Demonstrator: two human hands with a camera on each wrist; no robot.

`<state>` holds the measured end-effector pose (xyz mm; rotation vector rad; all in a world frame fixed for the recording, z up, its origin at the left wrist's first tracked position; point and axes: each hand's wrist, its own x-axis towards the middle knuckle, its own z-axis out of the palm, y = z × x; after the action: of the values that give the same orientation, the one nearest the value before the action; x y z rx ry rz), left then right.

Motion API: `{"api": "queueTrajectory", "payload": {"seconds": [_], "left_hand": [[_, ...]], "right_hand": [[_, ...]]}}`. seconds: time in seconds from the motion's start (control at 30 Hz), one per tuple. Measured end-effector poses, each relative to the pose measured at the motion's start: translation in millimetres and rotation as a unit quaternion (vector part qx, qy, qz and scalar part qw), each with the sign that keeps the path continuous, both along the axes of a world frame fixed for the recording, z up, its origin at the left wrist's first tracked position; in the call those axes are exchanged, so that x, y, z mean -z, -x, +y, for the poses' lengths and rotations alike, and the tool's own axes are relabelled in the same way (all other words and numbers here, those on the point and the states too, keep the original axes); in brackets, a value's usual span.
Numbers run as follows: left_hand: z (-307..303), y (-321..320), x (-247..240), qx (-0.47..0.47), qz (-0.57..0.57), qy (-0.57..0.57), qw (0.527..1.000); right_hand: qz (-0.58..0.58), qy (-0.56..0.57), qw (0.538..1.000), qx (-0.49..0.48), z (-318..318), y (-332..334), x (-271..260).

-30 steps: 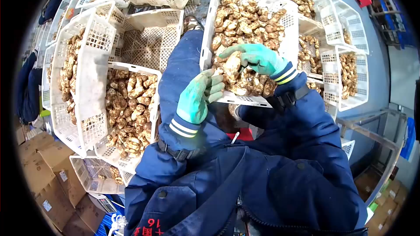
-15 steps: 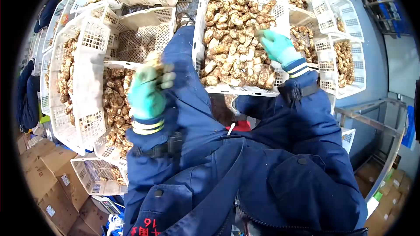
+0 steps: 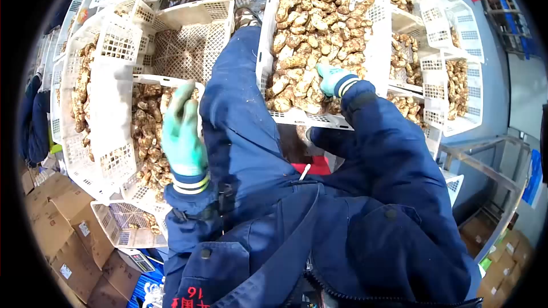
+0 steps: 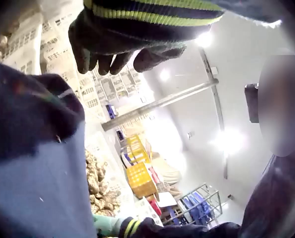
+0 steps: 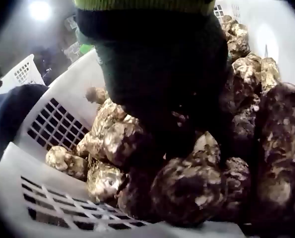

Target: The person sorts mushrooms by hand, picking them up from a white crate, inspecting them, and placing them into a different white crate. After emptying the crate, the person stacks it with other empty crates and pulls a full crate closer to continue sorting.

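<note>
In the head view my left hand (image 3: 184,131), in a green-coated glove, is over the left crate of knobbly brown-and-cream root-like pieces (image 3: 149,128). Its fingers are extended with nothing in them; the left wrist view also shows the gloved left hand (image 4: 132,37) empty. My right hand (image 3: 334,80) reaches down into the large white crate (image 3: 325,120) between my knees, among similar pieces (image 3: 314,28). In the right wrist view the dark right hand (image 5: 162,69) is close over the pieces (image 5: 187,188); its fingertips are hidden, so I cannot tell whether it grips one.
A bare mesh-bottomed crate (image 3: 191,45) stands behind the left one. More white crates (image 3: 117,120) of pieces are stacked left, behind and at right. Cardboard boxes (image 3: 57,217) and a scale (image 3: 137,259) are low left; a metal frame (image 3: 485,165) is at right.
My left hand went from the large crate to the left crate carrying a piece, and its fingers are now spread and empty. My right hand lifted away rightward, then came down among the pieces again.
</note>
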<state>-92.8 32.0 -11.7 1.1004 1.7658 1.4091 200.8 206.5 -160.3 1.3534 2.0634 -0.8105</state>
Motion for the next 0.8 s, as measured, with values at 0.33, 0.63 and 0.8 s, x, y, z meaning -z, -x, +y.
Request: {"api": "queueTrajectory", "payload": {"seconds": [0.33,0.63,0.8], "left_hand": [[-0.1,-2.6,13.4,0.041,-0.027,-0.040,0.998],[-6.4,-35.3,20.7,0.087,-0.225,0.027,0.970],[-9.2,-67.2,16.4,0.201,-0.133,0.038,0.970]], "right_hand": [[0.122,-0.110,0.967,-0.196,-5.3,70.4,-44.8],[0.088,-0.186,0.938,-0.279,-41.5,96.2,8.5],[0.147,-0.177,0.928,-0.293,-34.4,79.0,16.5]]}}
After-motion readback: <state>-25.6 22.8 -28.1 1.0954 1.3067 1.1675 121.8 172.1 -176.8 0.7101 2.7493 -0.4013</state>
